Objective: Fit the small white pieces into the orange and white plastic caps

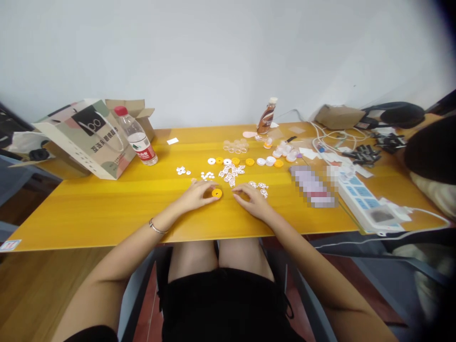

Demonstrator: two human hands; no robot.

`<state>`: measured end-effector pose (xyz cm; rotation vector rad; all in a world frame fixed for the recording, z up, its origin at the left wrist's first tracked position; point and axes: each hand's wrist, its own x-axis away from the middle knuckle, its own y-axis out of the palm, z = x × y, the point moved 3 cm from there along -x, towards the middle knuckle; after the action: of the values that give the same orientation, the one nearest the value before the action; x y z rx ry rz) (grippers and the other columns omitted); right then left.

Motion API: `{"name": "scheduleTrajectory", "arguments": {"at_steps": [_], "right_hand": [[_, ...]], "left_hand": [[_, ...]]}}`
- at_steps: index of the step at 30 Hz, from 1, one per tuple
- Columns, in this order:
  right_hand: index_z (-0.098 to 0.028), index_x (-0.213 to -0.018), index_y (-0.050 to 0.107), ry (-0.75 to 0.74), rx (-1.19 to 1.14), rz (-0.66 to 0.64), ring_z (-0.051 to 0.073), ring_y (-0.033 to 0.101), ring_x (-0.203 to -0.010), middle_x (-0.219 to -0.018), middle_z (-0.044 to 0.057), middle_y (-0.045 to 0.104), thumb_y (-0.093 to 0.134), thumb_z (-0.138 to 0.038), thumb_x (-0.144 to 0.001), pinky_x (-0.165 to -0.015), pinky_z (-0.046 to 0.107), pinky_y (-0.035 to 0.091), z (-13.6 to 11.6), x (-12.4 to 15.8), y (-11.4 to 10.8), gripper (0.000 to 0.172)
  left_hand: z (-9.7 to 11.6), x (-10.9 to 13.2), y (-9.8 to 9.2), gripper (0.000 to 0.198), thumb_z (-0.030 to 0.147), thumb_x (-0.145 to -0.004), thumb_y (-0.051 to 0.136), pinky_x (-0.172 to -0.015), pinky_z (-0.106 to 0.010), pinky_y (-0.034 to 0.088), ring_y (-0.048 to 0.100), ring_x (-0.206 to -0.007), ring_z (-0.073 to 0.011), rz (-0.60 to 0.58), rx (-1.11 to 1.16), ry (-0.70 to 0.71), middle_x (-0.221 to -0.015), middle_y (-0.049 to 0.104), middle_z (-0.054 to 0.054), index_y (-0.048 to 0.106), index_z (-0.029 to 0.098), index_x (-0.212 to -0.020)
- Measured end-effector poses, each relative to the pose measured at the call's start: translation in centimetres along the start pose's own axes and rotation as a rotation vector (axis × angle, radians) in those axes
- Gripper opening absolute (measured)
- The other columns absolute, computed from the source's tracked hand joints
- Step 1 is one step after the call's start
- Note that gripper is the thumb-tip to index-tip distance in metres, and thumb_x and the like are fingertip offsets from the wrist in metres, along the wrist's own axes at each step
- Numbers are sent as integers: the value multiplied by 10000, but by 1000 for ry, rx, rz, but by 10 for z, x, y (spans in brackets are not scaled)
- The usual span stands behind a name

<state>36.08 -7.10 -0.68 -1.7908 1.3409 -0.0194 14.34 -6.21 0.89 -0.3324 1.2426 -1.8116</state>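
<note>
My left hand (194, 195) is closed on a yellow round disc (217, 193) with a hole in its middle, held between thumb and fingers at the table's near part. A short gap to the right, my right hand (253, 202) has its fingers curved with thumb and forefinger slightly apart, and nothing shows between them. Just beyond the hands lie white openwork pieces (231, 175) in a loose heap, with more white openwork pieces (262, 186) beside my right hand. Small white parts (207, 175) sit past my left hand. A row of yellow discs (235, 161) and white discs (211, 161) runs behind.
Clear plastic cups (235, 146) and a brown drink bottle (267, 116) stand farther back. To the left are a water bottle (138, 140) and a paper bag (96, 137). A blurred-out phone (313, 186), power strip (366, 199) and cables lie right, near another person.
</note>
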Motion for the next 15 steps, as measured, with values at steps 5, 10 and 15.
{"name": "scheduleTrajectory", "arguments": {"at_steps": [5,10,15], "right_hand": [[-214,-927,615,2,-4,-14,200,622,-848,-903,72,647,522,-264,-864,-803,379,509,1,0,3,123],[-212,-917,620,4,-8,-22,201,624,-848,-897,74,651,531,-262,-855,-804,382,512,0,0,5,119],[-222,-905,628,0,-9,-34,203,625,-855,-910,70,659,527,-263,-853,-812,389,512,-3,-2,7,121]], "left_hand": [[-2,-3,5,345,402,-864,546,-945,-396,393,587,-1029,-212,-27,-25,16,-1089,645,-78,554,208,-1150],[2,-3,6,318,421,-859,549,-937,-387,393,582,-1024,-216,-24,-46,22,-1070,649,-70,586,209,-1092],[4,-3,3,374,479,-831,581,-974,-398,375,560,-1086,-230,5,-29,19,-1130,638,-71,599,220,-1099]]}}
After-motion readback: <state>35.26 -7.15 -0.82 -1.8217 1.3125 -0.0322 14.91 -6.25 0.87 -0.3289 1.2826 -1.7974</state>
